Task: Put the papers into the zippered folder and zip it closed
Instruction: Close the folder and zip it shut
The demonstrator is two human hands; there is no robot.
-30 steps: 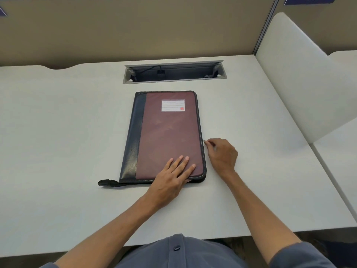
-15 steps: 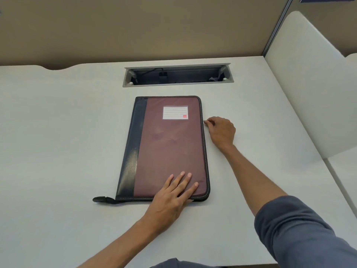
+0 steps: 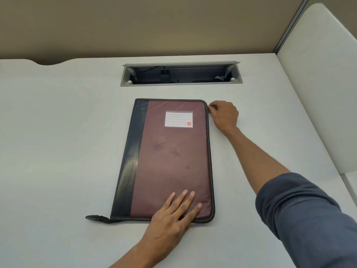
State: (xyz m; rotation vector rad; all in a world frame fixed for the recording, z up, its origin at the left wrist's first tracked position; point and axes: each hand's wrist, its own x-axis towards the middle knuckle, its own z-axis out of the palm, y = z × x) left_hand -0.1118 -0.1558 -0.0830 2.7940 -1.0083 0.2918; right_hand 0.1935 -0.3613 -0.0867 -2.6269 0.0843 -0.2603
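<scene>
flat maroon fabric folder point(image 3: 170, 161); smooth black leather spine point(image 3: 131, 163); rounded corners

Open desk point(image 3: 58, 151) left of the folder point(image 3: 170, 161) (cable tray point(image 3: 181, 74) behind, divider point(image 3: 318, 84) right).

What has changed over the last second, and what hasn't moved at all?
The right hand, pinched at the zip, slid along the folder's right edge from near the middle to the far right corner. The left hand stayed flat on the near end, and the folder kept its place on the desk.
</scene>
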